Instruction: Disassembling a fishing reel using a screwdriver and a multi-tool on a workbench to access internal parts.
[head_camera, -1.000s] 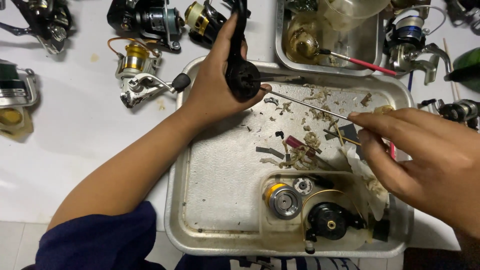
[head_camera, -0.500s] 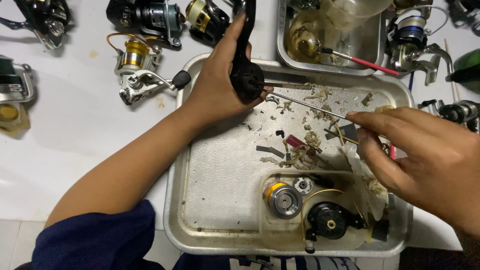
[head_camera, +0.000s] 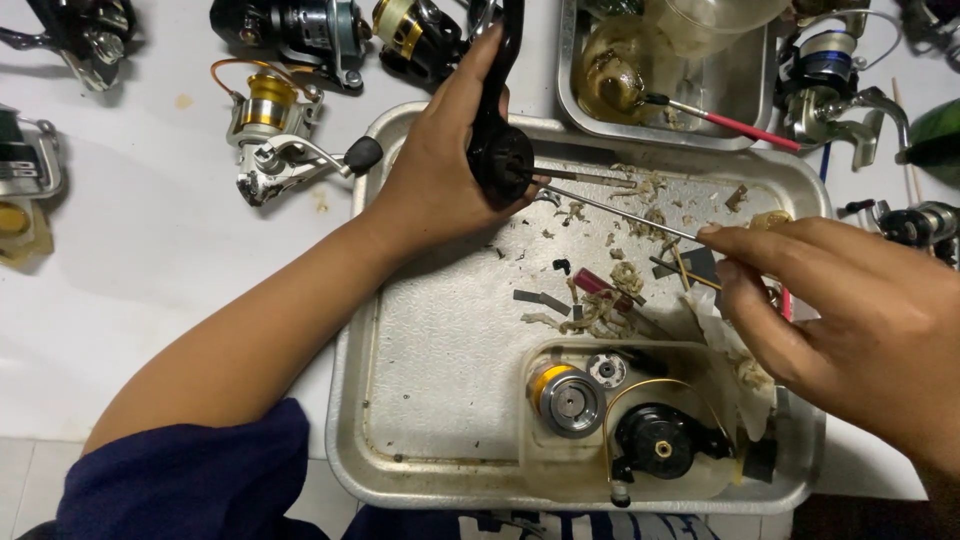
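The black reel body (head_camera: 500, 150) ran off the top edge of the frame, and the left hand (head_camera: 440, 180) hid much of its near side, fingers wrapped tightly round it above the upper left corner of the metal tray (head_camera: 430, 400). The right hand (head_camera: 860, 320), at the right of the frame, pinched a thin metal rod (head_camera: 620, 215) between thumb and fingertips; the rod's far tip met the reel body. Scraps and grime littered the tray. At lower centre in the tray, a clear plastic tub (head_camera: 560, 455) held a gold spool (head_camera: 565, 398) and a black part (head_camera: 660, 440). Several reels lay on the white desk (head_camera: 150, 260), some cut off.
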